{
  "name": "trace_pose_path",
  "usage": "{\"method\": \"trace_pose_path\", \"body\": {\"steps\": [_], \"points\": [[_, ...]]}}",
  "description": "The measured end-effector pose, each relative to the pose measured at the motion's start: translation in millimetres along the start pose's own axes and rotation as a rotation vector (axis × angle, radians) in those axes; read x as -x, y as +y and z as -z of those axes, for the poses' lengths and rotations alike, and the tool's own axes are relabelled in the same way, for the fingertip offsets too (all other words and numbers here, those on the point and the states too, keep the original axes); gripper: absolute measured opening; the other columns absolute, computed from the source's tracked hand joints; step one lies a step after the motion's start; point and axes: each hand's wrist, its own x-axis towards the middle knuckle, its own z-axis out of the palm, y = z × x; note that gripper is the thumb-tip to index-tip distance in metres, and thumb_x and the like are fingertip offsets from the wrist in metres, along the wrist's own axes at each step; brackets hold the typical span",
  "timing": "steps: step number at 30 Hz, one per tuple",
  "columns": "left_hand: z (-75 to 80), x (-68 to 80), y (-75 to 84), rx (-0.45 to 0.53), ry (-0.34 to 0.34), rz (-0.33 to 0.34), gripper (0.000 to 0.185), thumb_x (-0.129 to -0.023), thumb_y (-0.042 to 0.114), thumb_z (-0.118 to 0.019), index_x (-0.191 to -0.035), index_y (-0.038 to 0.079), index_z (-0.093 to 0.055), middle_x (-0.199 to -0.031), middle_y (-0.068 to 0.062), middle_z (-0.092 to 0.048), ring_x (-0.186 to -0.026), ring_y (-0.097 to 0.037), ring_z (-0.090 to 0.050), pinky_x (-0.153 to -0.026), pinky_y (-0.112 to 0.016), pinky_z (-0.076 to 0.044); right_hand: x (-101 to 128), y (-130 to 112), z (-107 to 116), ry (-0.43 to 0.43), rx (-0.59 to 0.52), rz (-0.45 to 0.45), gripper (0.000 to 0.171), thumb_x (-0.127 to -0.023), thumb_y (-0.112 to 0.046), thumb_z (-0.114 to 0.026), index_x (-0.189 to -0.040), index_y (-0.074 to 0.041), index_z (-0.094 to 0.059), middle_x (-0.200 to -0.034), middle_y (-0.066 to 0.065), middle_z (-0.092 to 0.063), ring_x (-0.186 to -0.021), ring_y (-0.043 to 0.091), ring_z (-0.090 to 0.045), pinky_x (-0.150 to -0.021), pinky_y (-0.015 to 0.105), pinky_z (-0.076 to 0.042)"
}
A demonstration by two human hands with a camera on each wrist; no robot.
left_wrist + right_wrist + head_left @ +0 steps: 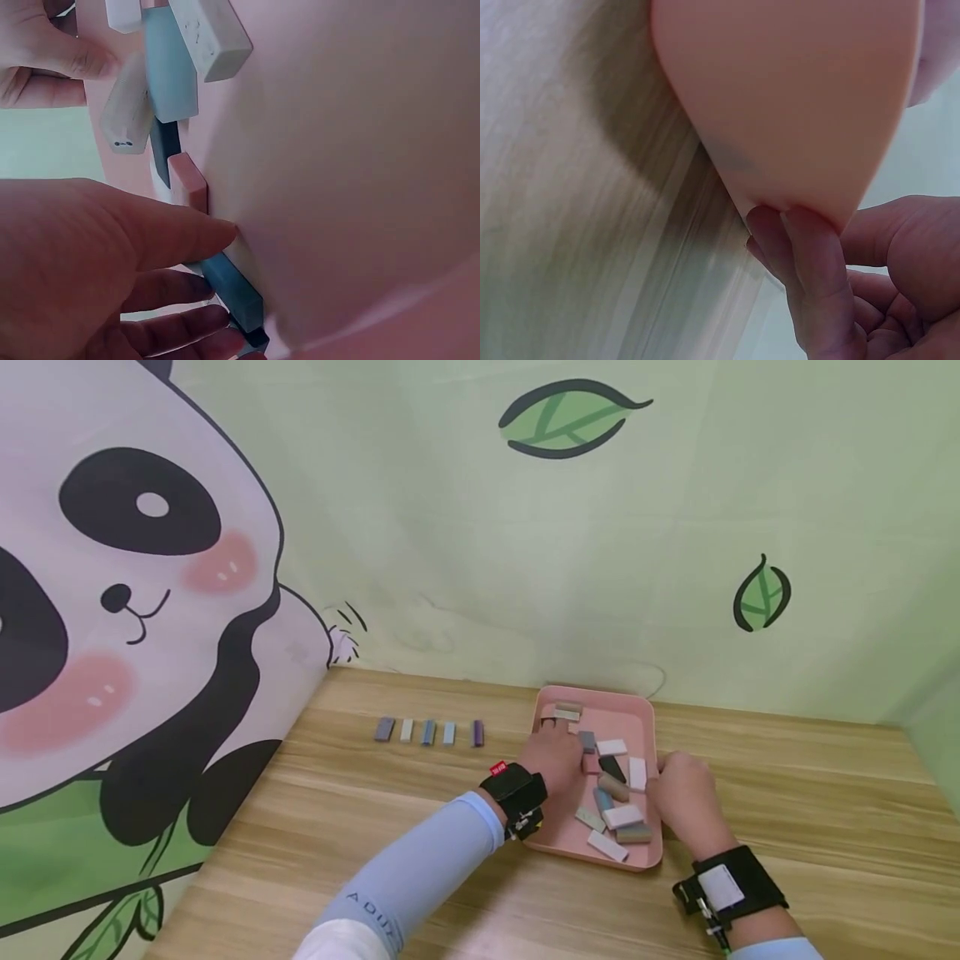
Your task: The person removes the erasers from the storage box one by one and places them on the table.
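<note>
**Hands at the pink tray of small blocks**

A shallow pink plastic tray (643, 714) sits on the pale wooden surface (787, 793), holding a loose scatter of small rectangular blocks (621, 816). The left hand (557, 753) reaches into the tray, thumb and fingers (187, 232) closing on a block there. The right hand (684, 793) pinches the tray's right rim, fingers (810, 255) curled beneath. Left of the tray, five blocks (429, 732) stand in a row. Lifting that rim could slide the blocks together. The left sleeve (405, 885) reads "ADIIZ", partly legible.
</note>
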Motion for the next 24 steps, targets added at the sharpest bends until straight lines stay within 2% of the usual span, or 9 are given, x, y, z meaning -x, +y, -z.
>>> {"method": "trace_pose_path", "body": {"steps": [5, 11, 15, 18, 21, 24], "points": [[4.9, 3.6, -0.6, 0.008, -0.017, -0.018, 0.025, -0.095, 0.029, -0.051, -0.108, 0.015, -0.066, -0.109, -0.007, -0.059, -0.096, -0.019, -0.053, -0.081, -0.031, -0.052, -0.5, -1.4, 0.5, -0.004, 0.000, 0.000, 0.020, -0.083, -0.006, -0.052, -0.090, 0.003, -0.069, -0.077, 0.013, -0.061, -0.062, 0.021, -0.055, -0.047, 0.026, -0.041], [10.3, 8.3, -2.9, -0.011, -0.052, -0.076, 0.020, -0.094, 0.022, -0.052, -0.107, 0.014, -0.065, -0.097, -0.003, -0.064, -0.088, -0.016, -0.056, -0.081, -0.031, -0.049, -1.3, -2.2, 1.7, -0.009, 0.010, -0.001, 0.020, -0.084, -0.006, -0.052, -0.092, 0.003, -0.069, -0.078, 0.014, -0.061, -0.063, 0.021, -0.055, -0.047, 0.026, -0.042], [8.1, 9.6, -3.9, 0.089, -0.118, -0.085, 0.012, -0.092, 0.019, -0.055, -0.095, 0.015, -0.066, -0.085, -0.001, -0.063, -0.072, -0.012, -0.056, -0.064, -0.027, -0.049, -1.7, -2.0, 1.8, -0.013, 0.012, -0.003, 0.021, -0.085, -0.007, -0.052, -0.093, 0.003, -0.069, -0.078, 0.014, -0.061, -0.062, 0.020, -0.056, -0.048, 0.026, -0.042], [7.8, 15.5, -4.2, 0.155, -0.118, -0.109, 0.008, -0.089, 0.019, -0.057, -0.086, 0.015, -0.064, -0.077, 0.002, -0.060, -0.063, -0.010, -0.052, -0.054, -0.025, -0.043, -1.0, -1.8, 1.1, -0.014, 0.013, 0.001, 0.021, -0.085, -0.007, -0.052, -0.093, 0.004, -0.069, -0.077, 0.013, -0.061, -0.061, 0.020, -0.055, -0.047, 0.026, -0.042], [9.1, 23.9, -6.5, 0.185, -0.096, -0.152, 0.006, -0.088, 0.017, -0.058, -0.083, 0.015, -0.062, -0.075, 0.004, -0.059, -0.062, -0.009, -0.051, -0.054, -0.023, -0.041, 0.2, -1.4, 0.1, -0.021, 0.015, -0.002, 0.021, -0.085, -0.007, -0.052, -0.093, 0.004, -0.068, -0.076, 0.013, -0.061, -0.061, 0.019, -0.055, -0.047, 0.026, -0.042], [11.9, 27.4, -12.9, 0.281, -0.134, -0.165, 0.001, -0.086, 0.013, -0.059, -0.086, 0.014, -0.060, -0.075, 0.003, -0.056, -0.063, -0.010, -0.049, -0.055, -0.022, -0.039, 0.8, -1.8, 0.8, -0.030, 0.010, -0.009, 0.020, -0.086, -0.007, -0.053, -0.094, 0.004, -0.068, -0.077, 0.013, -0.060, -0.061, 0.019, -0.055, -0.048, 0.026, -0.042]]}}
